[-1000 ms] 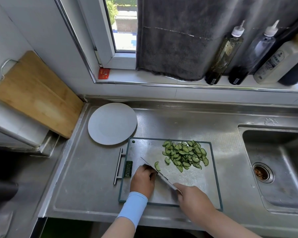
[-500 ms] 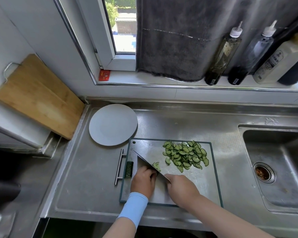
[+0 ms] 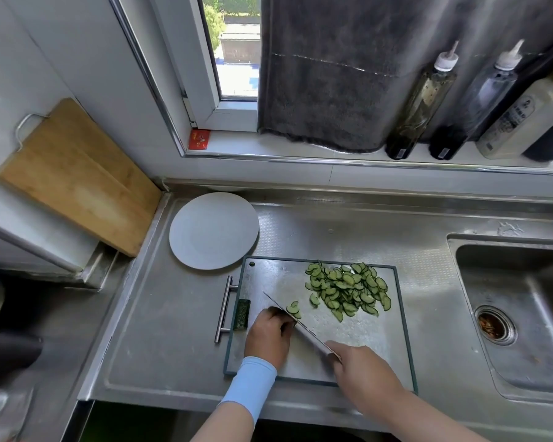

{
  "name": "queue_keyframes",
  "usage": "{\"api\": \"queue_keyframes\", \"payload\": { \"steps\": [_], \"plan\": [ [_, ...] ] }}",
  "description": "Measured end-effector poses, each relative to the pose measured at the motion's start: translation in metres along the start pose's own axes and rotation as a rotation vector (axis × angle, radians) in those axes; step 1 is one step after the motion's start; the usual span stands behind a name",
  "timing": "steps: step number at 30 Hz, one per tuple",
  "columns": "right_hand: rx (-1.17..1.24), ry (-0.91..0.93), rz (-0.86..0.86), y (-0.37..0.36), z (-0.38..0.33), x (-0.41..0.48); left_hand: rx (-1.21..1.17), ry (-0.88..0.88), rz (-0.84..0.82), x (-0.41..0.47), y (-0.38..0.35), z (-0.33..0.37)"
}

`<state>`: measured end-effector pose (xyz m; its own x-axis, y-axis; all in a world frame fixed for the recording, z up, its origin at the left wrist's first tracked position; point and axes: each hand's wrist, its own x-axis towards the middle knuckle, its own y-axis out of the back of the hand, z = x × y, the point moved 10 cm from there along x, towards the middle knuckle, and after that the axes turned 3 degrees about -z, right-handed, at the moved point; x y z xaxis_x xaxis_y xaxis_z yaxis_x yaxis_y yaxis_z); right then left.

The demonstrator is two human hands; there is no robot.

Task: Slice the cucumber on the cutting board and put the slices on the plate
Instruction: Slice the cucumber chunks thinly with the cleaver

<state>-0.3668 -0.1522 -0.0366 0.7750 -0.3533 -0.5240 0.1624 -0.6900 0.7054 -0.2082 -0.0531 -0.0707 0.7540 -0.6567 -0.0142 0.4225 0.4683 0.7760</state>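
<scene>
Your right hand [image 3: 361, 368] grips the knife [image 3: 310, 334], and your left hand [image 3: 268, 336] is curled beside the blade, hiding what it holds. The cucumber slices [image 3: 348, 290] lie in a pile on the cutting board [image 3: 380, 346], low in the frame, near the plate [image 3: 214, 230]. The bottle labels [image 3: 517, 119] at upper right are too blurry to read.

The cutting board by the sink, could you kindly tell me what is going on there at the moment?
A person is slicing cucumber on the cutting board. The right hand grips the knife, its blade down beside two loose slices. The left hand sits curled against the blade; what it steadies is hidden. A pile of slices lies on the board's far right, and a dark green end piece at its left edge. The plate holds no slices yet.
</scene>
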Motion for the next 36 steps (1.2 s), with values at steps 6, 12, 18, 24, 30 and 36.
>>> {"api": "queue_keyframes", "payload": {
  "steps": [6, 12, 18, 24, 30, 36],
  "plan": [
    [0.022, -0.031, -0.023, -0.003, -0.001, 0.011, -0.025, -0.008, 0.033, 0.000, 0.001, -0.001],
    [0.042, -0.054, -0.043, -0.006, -0.013, 0.030, -0.028, -0.102, 0.065, -0.005, 0.001, 0.003],
    [0.023, -0.046, -0.045, -0.007, -0.020, 0.033, 0.006, -0.087, 0.058, -0.002, 0.000, 0.005],
    [-0.005, -0.007, 0.010, -0.005, -0.023, 0.024, 0.014, 0.008, 0.008, -0.002, -0.004, -0.003],
    [-0.037, -0.001, 0.035, -0.004, -0.012, 0.004, 0.015, 0.027, 0.009, -0.004, 0.003, 0.003],
    [-0.033, -0.006, 0.017, -0.008, 0.000, -0.001, 0.007, 0.017, 0.019, -0.003, 0.003, 0.001]
  ]
}}
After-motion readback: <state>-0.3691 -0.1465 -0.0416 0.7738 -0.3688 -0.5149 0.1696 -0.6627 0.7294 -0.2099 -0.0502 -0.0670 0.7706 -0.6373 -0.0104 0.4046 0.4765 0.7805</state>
